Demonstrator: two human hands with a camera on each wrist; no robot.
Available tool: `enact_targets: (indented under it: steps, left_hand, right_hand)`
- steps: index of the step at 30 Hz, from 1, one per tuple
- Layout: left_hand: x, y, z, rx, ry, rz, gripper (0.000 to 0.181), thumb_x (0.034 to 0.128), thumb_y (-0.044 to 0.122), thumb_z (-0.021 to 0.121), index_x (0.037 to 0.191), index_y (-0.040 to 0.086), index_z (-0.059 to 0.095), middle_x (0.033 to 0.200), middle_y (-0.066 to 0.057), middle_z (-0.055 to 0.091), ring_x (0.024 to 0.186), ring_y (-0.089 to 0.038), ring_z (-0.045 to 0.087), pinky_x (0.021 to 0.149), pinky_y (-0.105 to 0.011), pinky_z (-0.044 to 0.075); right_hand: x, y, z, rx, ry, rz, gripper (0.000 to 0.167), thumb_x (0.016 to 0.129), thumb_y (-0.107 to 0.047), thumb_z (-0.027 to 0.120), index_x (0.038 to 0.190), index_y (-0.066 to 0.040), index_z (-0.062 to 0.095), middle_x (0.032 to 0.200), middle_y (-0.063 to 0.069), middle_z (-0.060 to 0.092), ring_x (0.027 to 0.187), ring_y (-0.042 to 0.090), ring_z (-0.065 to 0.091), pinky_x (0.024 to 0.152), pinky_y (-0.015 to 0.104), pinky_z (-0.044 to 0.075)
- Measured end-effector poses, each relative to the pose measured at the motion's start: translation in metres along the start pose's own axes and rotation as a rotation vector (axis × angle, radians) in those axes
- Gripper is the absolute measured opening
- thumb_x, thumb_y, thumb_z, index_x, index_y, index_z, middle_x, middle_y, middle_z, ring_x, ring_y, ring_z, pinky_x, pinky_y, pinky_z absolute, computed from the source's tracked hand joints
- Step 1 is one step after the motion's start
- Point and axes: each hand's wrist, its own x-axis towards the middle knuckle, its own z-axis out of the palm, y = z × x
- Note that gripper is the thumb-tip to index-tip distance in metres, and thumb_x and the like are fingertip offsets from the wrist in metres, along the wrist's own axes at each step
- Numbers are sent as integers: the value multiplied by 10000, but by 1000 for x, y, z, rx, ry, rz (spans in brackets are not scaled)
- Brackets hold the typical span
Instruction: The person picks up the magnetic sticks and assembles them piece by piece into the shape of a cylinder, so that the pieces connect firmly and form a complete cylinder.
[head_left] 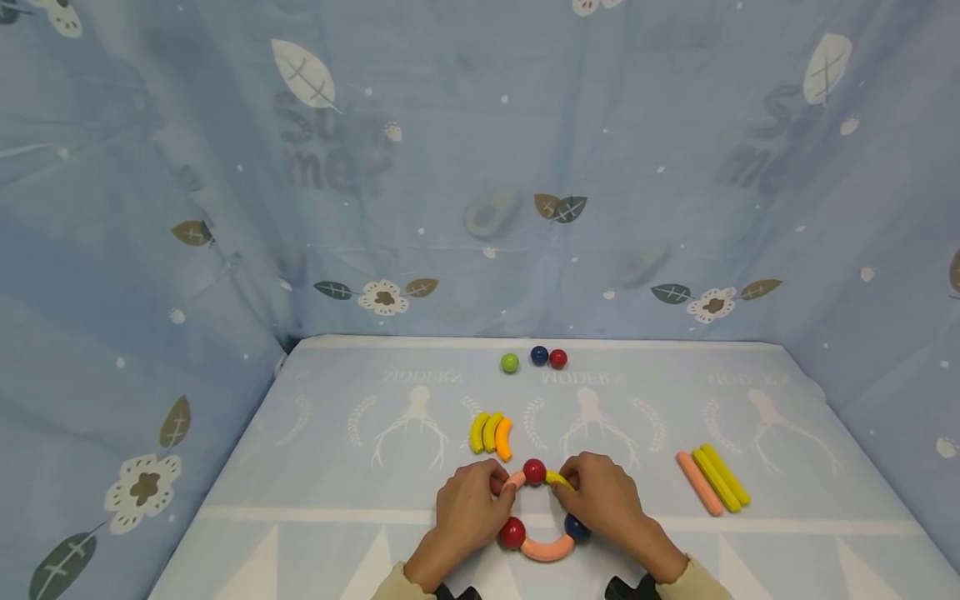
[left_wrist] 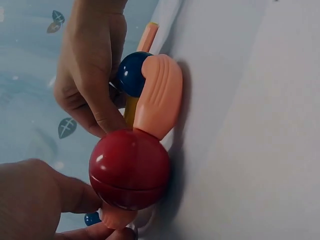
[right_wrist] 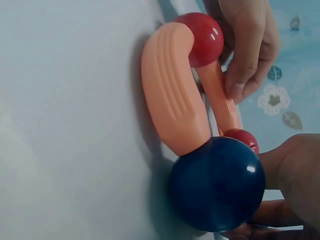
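In the head view a ring of balls and curved rods lies on the table in front of me. My left hand (head_left: 474, 504) pinches the pink curved rod (right_wrist: 220, 97) on its left side, and my right hand (head_left: 603, 500) pinches the yellow curved rod (head_left: 557, 478) on its right. The far red ball (head_left: 535, 472) sits between those two rods. Nearer are another red ball (left_wrist: 130, 170) and a dark blue ball (right_wrist: 217, 185), with a pink curved rod (head_left: 548, 548) joining them. Fingers hide part of the yellow rod, so its contact with the blue ball cannot be told.
Two yellow curved rods (head_left: 484, 432) and an orange one (head_left: 503, 439) lie beyond the ring. At the back are green (head_left: 510, 362), blue (head_left: 539, 356) and red (head_left: 558, 359) balls. Straight pink (head_left: 700, 483) and yellow (head_left: 722, 477) rods lie right. A patterned curtain (head_left: 480, 167) surrounds the table.
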Motion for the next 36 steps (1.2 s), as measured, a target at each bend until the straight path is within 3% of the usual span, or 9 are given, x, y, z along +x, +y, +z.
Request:
enact_targets:
  steps: [8, 15, 24, 31, 33, 36]
  left_hand:
    - [16, 2, 9, -9, 78, -27, 127, 811, 313, 767, 846, 197, 731, 617, 164, 505, 548, -49, 474, 493, -286, 383]
    - [20, 0, 14, -42, 78, -53, 111, 822, 318, 762, 836, 211, 739, 628, 164, 521, 568, -40, 480, 509, -277, 389]
    - [20, -1, 15, -39, 71, -60, 145, 829, 342, 754, 877, 211, 715, 642, 162, 516, 557, -49, 468, 519, -286, 379]
    - [20, -5, 17, -29, 79, -55, 141, 823, 345, 754, 895, 230, 715, 647, 178, 517, 569, -43, 467, 542, -292, 372]
    - [20, -5, 17, -26, 78, -52, 144, 827, 354, 748, 899, 234, 714, 650, 182, 510, 573, -43, 461, 546, -291, 368]
    - [20, -5, 18, -23, 72, -54, 149, 832, 361, 742, 903, 234, 709, 647, 175, 499, 568, -50, 453, 543, -291, 360]
  right_hand:
    - [12, 11, -2, 23, 74, 43, 154, 786, -214, 811, 842, -94, 733, 658, -75, 540, 546, 83, 471, 465, 285, 404]
    - [12, 18, -9, 53, 50, 99, 232, 843, -288, 772, 951, -85, 741, 726, -60, 598, 599, 86, 514, 512, 300, 436]
    - [-16, 49, -47, -53, 171, 203, 281, 850, -293, 764, 1012, -64, 748, 776, -8, 619, 575, 130, 487, 494, 311, 397]
    - [-46, 85, -71, -193, 375, 156, 245, 776, -165, 809, 974, -43, 732, 904, 93, 624, 651, 278, 614, 447, 393, 431]
    - [-52, 92, -73, -227, 379, 174, 259, 757, -133, 813, 980, -34, 728, 910, 106, 628, 654, 306, 622, 444, 416, 434]
    - [-57, 97, -76, -244, 289, 251, 309, 760, -126, 807, 1026, -3, 709, 876, 93, 620, 639, 272, 592, 463, 418, 422]
